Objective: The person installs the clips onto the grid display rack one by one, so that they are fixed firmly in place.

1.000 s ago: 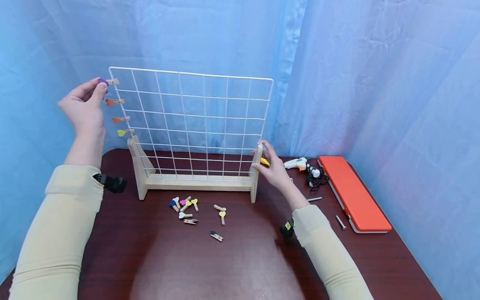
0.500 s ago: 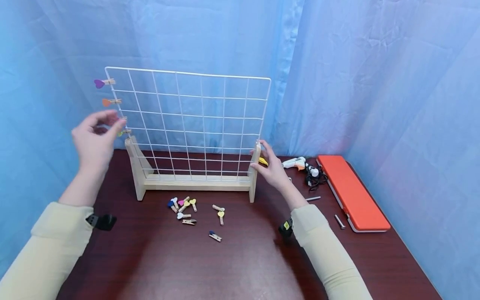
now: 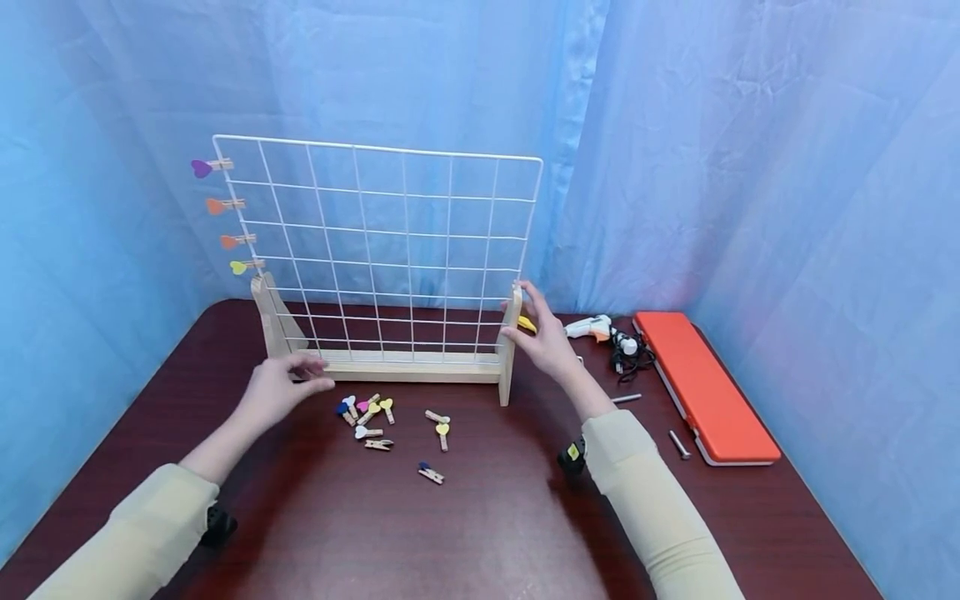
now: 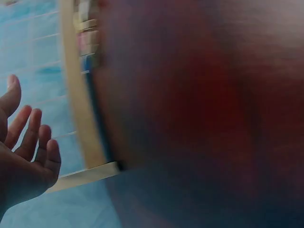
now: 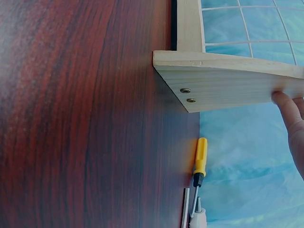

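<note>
A white wire grid (image 3: 354, 147) stands in a wooden stand (image 3: 412, 376). Clipped down its left edge are a purple heart clothespin (image 3: 201, 168), two orange ones (image 3: 216, 206) and a yellow-green one (image 3: 238, 267). My left hand (image 3: 273, 390) hovers by the stand's left foot with fingers apart and nothing in them. Just right of it lies a small group of heart clothespins (image 3: 372, 408). With thumb in front and fingers behind, my right hand (image 3: 551, 343) holds the stand's right upright (image 5: 223, 80); part of the fingers is hidden.
Right of the stand lie a yellow-handled screwdriver (image 5: 201, 154), a white glue gun (image 3: 588, 327) with a black cord (image 3: 633, 358), metal bolts (image 3: 680, 444) and a long orange case (image 3: 705, 387). More clothespins (image 3: 431, 473) lie nearer the front. Blue curtains (image 3: 420, 75) hang behind.
My left hand has let go of the purple clothespin, which stays clipped on the grid, and has come down and right toward the loose clothespins. The right hand has stayed on the upright.
</note>
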A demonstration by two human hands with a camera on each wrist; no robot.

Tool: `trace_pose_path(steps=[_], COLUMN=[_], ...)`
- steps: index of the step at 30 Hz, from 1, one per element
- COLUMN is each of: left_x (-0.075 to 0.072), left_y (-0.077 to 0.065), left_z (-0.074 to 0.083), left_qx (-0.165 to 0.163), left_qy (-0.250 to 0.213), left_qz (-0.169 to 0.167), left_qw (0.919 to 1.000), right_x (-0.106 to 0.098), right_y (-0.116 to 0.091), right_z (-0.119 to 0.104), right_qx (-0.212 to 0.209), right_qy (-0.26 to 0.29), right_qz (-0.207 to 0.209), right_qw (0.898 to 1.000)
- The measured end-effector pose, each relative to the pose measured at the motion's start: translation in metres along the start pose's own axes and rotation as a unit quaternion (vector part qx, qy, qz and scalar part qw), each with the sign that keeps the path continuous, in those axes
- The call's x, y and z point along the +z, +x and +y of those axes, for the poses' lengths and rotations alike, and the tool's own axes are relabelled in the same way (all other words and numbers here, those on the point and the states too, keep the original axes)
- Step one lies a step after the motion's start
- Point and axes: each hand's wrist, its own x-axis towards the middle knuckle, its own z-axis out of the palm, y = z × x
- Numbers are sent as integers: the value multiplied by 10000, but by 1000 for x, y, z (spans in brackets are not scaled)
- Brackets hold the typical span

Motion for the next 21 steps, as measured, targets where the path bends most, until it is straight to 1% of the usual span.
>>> trace_pose_path(steps=[3,6,10,13,17,19,21], left_x=[14,23,32,36,38,38,38], left_y=[-5,-6,-7,-6,-5,-4,-4], left_z=[-9,-15,-19,-21,-21,-21,-21], left_qx=[76,103,98,138,213,190,75], left_qy=[113,197,297,383,451,460,465], left_qz=[-431,-658,-925,-1051,-1051,-1090,-1151], left_qw=[9990,9976,9952,9936,9932,9928,9922], right_x=[0,0,0,0,0,0,0], right_y=[0,-1,-1,-1,-1,-1,0], right_z=[1,1,1,1,0,0,0], right_qx=[17,2,-39,-42,-29,-43,-71], right_qy=[21,64,47,27,29,49,76], right_qz=[8,20,18,22,16,10,10], right_qw=[10000,10000,10000,10000,10000,10000,9999])
